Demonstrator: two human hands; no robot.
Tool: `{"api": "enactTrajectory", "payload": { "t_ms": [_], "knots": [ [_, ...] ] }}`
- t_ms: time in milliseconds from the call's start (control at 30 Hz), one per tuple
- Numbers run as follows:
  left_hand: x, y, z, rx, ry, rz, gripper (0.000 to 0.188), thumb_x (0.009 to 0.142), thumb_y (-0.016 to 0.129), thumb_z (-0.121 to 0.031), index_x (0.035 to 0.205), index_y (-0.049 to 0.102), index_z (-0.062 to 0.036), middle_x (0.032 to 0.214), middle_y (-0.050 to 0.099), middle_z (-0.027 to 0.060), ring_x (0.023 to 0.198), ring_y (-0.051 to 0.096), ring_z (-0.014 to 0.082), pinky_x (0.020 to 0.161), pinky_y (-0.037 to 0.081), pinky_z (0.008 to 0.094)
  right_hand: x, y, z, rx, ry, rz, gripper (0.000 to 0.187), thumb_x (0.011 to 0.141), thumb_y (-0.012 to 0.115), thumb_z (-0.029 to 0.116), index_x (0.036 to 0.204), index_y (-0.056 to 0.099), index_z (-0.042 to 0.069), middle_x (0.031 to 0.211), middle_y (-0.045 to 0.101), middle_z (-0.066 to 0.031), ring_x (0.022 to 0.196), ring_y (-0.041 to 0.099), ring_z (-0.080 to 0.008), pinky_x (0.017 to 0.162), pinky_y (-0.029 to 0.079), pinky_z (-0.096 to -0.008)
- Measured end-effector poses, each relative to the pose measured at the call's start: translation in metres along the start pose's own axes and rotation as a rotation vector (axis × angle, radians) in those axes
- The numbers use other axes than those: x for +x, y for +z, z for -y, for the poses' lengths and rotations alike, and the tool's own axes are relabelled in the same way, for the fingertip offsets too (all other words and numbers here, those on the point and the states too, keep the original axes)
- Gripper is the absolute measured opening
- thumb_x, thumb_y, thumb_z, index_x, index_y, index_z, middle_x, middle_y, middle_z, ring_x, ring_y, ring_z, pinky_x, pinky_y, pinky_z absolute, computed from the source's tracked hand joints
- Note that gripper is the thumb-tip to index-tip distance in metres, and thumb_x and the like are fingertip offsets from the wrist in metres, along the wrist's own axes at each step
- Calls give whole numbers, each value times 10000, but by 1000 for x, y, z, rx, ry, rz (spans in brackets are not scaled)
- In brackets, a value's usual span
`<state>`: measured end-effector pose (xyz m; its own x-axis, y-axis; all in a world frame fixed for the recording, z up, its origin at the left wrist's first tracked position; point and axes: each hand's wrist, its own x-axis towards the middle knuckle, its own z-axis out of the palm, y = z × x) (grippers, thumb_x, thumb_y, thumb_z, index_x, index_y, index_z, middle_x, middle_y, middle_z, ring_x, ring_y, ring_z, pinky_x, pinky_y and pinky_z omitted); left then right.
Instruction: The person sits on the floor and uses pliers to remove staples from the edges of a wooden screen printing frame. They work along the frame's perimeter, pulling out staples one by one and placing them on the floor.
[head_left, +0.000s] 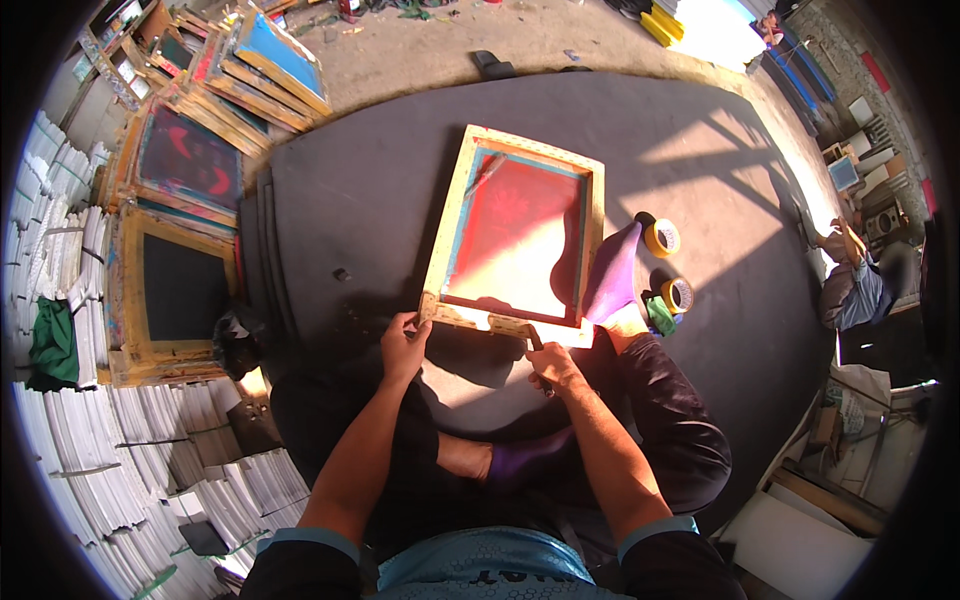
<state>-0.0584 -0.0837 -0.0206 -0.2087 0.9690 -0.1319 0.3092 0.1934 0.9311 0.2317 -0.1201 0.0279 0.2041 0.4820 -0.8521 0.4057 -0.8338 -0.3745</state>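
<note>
A wooden screen-printing frame (593,225) with red and blue staining on its mesh is tilted up in front of me. Its near left corner is in the grip of my left hand (403,348), thumb and fingers closed on the wood. My right hand (556,368) is wrapped around a slim dark-handled tool (534,338), whose end meets the frame's near rail right of its middle. Beside that end, a piece of tape or peeling layer (508,326) shows on the rail. The tool's exact kind is too small to make out. Sunlight falls across the lower mesh.
Two yellow tape rolls (662,238) and a green crumpled scrap (660,315) lie right of my purple-socked foot (613,272). More screen frames (190,160) lean at the left, above white bundled stacks (90,480). Another person (858,290) sits at the far right. Dark matting (380,150) lies underneath.
</note>
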Motion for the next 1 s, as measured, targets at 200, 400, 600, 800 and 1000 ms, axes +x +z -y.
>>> {"api": "enactTrajectory", "payload": {
  "t_ms": [200, 400, 600, 800, 1000],
  "knots": [
    [0, -2, -5, 23, -52, 12, 281, 886, 805, -170, 1086, 699, -4, 914, 733, 83, 814, 670, 147, 742, 526, 307, 0, 30, -14, -135, -63, -254, 435, 916, 545, 327, 1140, 653, -30, 1100, 709, -307, 1064, 687, -481, 968, 539, -523],
    [-2, -1, 3, -8, 1, 1, 300, 890, 801, -189, 1097, 697, 1, 918, 731, 93, 842, 682, 165, 754, 525, 312, 4, 52, -25, -131, -173, -457, 394, 946, 608, 315, 1173, 641, -6, 1015, 715, -297, 981, 703, -467, 906, 557, -519],
    [0, -3, 4, 25, -29, 16, 290, 899, 793, -178, 1105, 697, 2, 946, 733, 96, 880, 687, 161, 775, 527, 310, -1, 21, -43, 527, -200, 95, 488, 988, 638, 290, 1359, 540, -13, 938, 716, -201, 802, 723, -261, 715, 577, -395],
    [-2, 0, 4, 26, 22, 9, 325, 880, 805, -191, 1118, 686, -4, 971, 733, 100, 897, 695, 195, 755, 533, 324, -2, 24, -65, 567, -344, 128, 536, 973, 673, 324, 1361, 554, -27, 1044, 718, -240, 914, 727, -319, 787, 575, -405],
    [-10, -4, -12, 117, -54, 55, 415, 865, 811, -197, 1198, 641, -16, 1003, 709, 114, 870, 688, 235, 731, 535, 343, -22, 57, -70, -238, -567, -451, 450, 947, 664, 323, 1291, 604, 38, 1177, 667, -254, 1088, 646, -412, 951, 522, -493]
  ]
}}
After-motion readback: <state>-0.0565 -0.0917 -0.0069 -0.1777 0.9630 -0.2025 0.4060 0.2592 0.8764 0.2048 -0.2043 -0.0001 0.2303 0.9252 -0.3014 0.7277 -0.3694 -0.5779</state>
